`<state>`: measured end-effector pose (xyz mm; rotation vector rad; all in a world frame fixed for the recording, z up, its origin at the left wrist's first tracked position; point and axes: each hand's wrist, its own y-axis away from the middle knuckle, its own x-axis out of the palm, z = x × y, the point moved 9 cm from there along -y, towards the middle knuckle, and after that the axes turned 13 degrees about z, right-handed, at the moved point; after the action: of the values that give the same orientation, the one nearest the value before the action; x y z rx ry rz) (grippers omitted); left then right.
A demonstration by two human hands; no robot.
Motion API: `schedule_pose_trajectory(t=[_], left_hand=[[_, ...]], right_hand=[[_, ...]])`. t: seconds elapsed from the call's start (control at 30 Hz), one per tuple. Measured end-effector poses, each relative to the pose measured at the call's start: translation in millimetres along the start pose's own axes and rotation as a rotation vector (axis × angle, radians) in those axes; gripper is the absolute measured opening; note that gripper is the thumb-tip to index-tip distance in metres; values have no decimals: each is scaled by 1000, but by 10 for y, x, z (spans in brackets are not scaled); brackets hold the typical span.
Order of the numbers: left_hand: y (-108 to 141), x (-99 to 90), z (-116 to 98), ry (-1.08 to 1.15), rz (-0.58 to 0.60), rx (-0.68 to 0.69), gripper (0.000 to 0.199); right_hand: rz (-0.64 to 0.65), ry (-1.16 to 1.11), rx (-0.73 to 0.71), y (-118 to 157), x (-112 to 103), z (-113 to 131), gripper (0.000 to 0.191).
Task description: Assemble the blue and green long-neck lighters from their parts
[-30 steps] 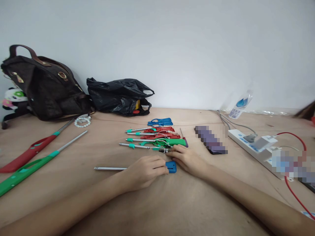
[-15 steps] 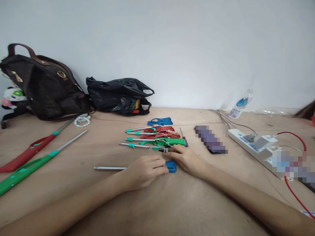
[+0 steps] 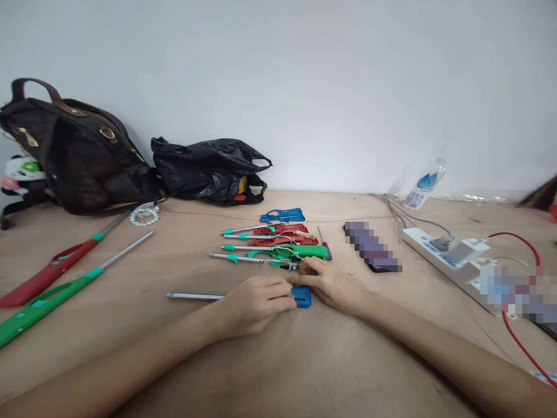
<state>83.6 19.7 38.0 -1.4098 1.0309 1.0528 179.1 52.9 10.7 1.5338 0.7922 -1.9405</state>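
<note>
My left hand (image 3: pixel 256 303) is closed over the middle of a blue lighter (image 3: pixel 303 297), whose metal tube (image 3: pixel 195 296) sticks out to the left along the table. At the lighter's upper edge, my right hand (image 3: pixel 333 284) has its fingers bent and pinched together; what they grip is hidden. Just beyond the hands lie opened lighter parts: a green handle (image 3: pixel 311 251), red handles (image 3: pixel 300 238), metal tubes with teal collars (image 3: pixel 237 258) and thin white wires. Behind them is a blue handle shell (image 3: pixel 282 215).
A small screwdriver (image 3: pixel 326 249) and a phone (image 3: pixel 372 247) lie right of the parts. A white power strip (image 3: pixel 435 255) with cables is farther right. Left are red (image 3: pixel 56 267) and green (image 3: pixel 52 299) lighters, a bracelet (image 3: pixel 144 215), a black plastic bag (image 3: pixel 204 168) and a dark bag (image 3: pixel 87 157).
The fingers of my right hand have drawn in slightly over the blue lighter's upper edge. My left hand has hardly moved.
</note>
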Motion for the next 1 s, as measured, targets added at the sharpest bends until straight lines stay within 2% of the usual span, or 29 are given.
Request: schedule_pose_trajectory(t=[0.13, 0.27, 0.5, 0.57, 0.63, 0.73, 0.8, 0.87, 1.0], left_hand=[[2, -14, -24, 22, 14, 35, 29], [7, -11, -28, 17, 15, 51, 28], [4, 6, -41, 1, 21, 56, 26], [5, 11, -29, -13, 16, 39, 24], [6, 21, 0, -25, 12, 13, 24], [9, 50, 49, -34, 14, -18, 25], [13, 61, 73, -41, 9, -30, 25], [16, 59, 90, -48, -6, -41, 25], [15, 34, 94, -54, -30, -48, 24]], right_hand=[[-20, -140, -37, 7, -40, 10, 31], [-44, -155, -82, 8, -52, 45, 26], [-72, 155, -149, 11, -28, 180, 34], [-82, 167, -126, 17, -40, 167, 33], [-126, 35, -43, 29, -106, 76, 27], [-158, -408, 127, 57, -143, -157, 18], [-144, -653, 189, 65, -108, -244, 17], [-137, -758, 176, 58, -105, -246, 18], [-136, -783, 126, 35, -108, -211, 20]])
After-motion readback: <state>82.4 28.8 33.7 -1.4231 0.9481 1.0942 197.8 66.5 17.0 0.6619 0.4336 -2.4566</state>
